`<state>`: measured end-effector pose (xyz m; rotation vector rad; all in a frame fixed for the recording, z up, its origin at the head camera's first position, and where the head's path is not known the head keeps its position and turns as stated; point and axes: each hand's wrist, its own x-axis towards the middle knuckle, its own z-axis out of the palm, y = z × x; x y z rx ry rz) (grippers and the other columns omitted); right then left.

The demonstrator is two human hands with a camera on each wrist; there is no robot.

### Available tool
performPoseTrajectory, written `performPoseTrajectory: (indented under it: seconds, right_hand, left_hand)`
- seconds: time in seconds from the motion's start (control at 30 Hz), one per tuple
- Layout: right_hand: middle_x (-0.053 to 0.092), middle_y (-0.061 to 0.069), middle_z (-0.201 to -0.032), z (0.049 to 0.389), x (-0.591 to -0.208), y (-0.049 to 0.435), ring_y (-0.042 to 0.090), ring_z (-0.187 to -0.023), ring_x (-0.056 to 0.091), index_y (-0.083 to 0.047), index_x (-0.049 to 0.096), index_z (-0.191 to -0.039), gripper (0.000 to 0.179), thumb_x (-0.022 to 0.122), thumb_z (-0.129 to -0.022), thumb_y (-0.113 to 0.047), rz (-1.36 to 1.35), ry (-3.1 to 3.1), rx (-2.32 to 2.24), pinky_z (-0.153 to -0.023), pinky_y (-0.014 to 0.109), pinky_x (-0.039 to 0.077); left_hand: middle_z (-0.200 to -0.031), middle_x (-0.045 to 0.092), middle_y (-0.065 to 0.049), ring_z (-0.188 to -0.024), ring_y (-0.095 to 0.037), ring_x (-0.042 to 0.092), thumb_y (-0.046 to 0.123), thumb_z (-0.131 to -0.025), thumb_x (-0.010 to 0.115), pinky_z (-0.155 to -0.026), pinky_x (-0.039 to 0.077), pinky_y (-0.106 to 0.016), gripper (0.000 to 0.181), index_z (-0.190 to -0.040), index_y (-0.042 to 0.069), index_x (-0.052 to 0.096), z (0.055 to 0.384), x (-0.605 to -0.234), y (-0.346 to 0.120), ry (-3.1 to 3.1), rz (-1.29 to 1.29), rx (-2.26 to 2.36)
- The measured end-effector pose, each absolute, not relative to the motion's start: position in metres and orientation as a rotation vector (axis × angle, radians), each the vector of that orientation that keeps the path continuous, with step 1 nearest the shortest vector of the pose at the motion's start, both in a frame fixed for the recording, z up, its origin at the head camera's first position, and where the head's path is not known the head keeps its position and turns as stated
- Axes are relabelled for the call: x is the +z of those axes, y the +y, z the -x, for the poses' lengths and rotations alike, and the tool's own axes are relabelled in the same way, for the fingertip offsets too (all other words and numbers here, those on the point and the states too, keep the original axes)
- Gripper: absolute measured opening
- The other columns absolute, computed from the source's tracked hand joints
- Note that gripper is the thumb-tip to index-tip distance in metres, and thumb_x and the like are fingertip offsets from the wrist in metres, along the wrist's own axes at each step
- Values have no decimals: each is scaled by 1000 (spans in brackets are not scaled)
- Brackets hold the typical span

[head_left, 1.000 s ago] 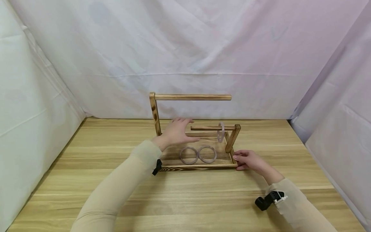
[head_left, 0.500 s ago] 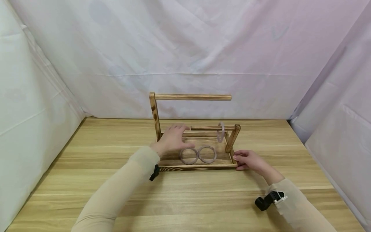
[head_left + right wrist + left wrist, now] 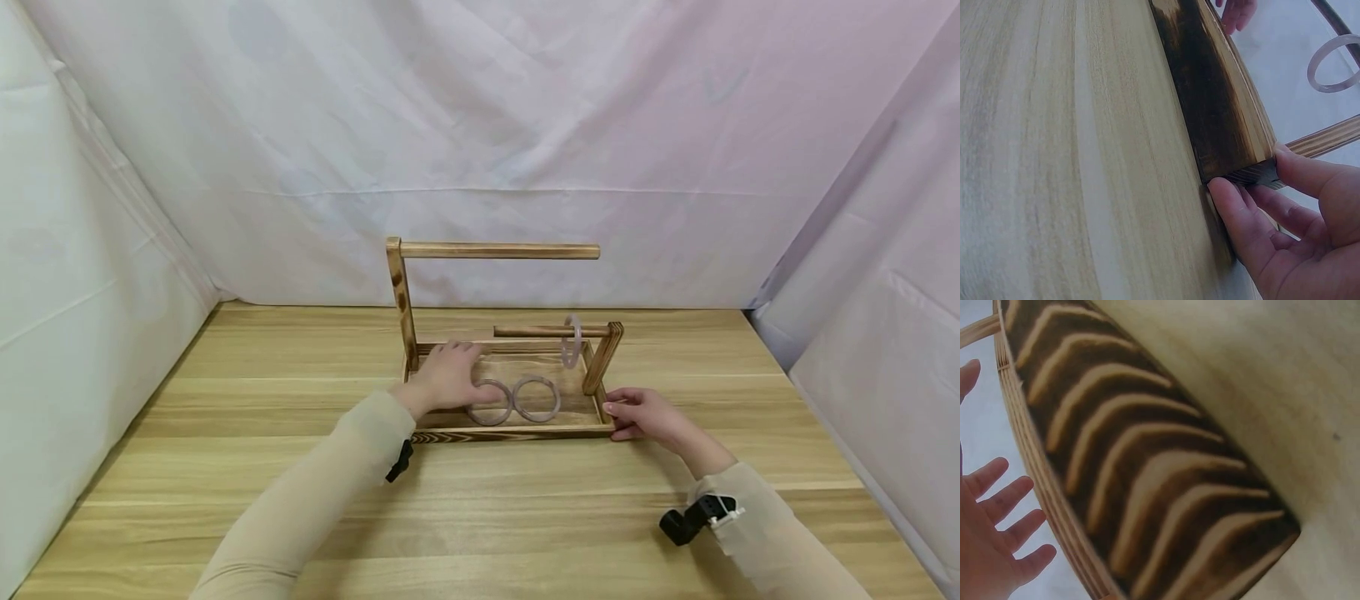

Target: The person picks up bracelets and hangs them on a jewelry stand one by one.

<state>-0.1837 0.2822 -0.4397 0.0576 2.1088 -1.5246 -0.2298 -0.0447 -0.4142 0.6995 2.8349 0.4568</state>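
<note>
A wooden bangle stand has a shallow tray base, a tall left post and a shorter right post, each bearing a bar. Two pale translucent bangles lie side by side in the tray: a left bangle and a right bangle. My left hand is low over the tray's left part, fingers spread, its thumb overlapping the left bangle; contact is unclear. In the left wrist view its fingers hold nothing. My right hand grips the tray's front right corner between thumb and fingers.
Pale bangles hang on the lower bar, near its post; how many cannot be told. The upper bar reaches right from the tall post. A wood-grain table lies below, with white cloth behind and at both sides.
My left hand has come down from beside the lower bar's free end to the left bangle in the tray. My right hand and the stand have stayed put.
</note>
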Motion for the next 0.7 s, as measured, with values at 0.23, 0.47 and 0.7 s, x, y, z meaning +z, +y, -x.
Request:
performPoseTrajectory:
  seconds: [0.23,0.47,0.7]
  right_hand:
    - [52,3,-88,184,-440,282,10,-76,54,20,32,-131,49,47,-97,-12,-50,2106,-1529,-72,27,57]
    - [51,3,-88,184,-440,282,11,-77,54,20,31,-132,50,48,-97,-12,-56,2106,-1524,-72,28,57]
    - [50,4,-89,184,-439,282,11,-77,53,19,31,-133,52,48,-97,-14,-59,2107,-1512,-72,28,57]
  left_hand:
    - [-142,46,-5,-135,-29,36,66,-75,62,-113,25,-51,83,-140,20,41,227,-420,-40,2802,-693,393]
    - [-140,48,-5,-132,-29,39,65,-75,62,-110,28,-52,80,-139,21,43,225,-424,-35,2793,-716,386]
    - [-139,49,-3,-131,-28,40,65,-75,63,-108,31,-50,78,-136,21,46,225,-428,-31,2796,-761,338]
